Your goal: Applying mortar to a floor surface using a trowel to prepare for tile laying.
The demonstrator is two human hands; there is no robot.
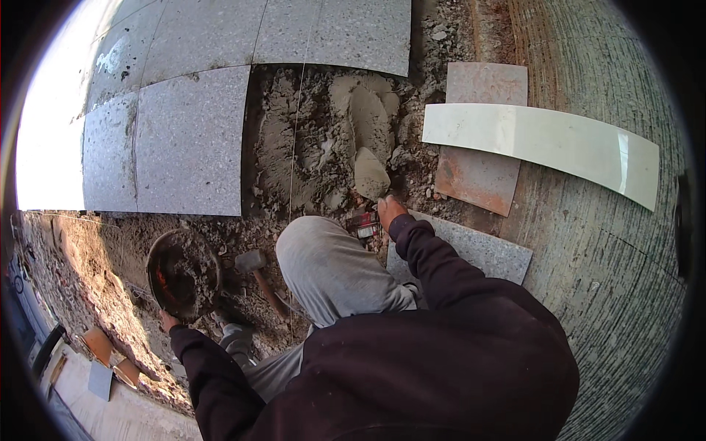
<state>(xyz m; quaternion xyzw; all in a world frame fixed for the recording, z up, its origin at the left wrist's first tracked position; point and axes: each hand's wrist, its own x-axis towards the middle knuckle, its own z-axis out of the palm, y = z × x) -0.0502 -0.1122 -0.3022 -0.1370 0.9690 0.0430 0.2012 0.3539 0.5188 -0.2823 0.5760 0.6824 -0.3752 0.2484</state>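
Note:
My right hand grips the handle of a trowel, whose blade is caked with grey mortar and rests in the mortar bed. My left hand holds the rim of a round rusty pan half filled with mortar lumps. I crouch, with my grey-trousered knee between the two arms. A rubber mallet lies on the dirt beside the knee.
Grey speckled tiles are laid to the left and behind the mortar. A long white strip lies across a reddish tile on the right. A grey tile piece sits by my right arm. A string line crosses the mortar.

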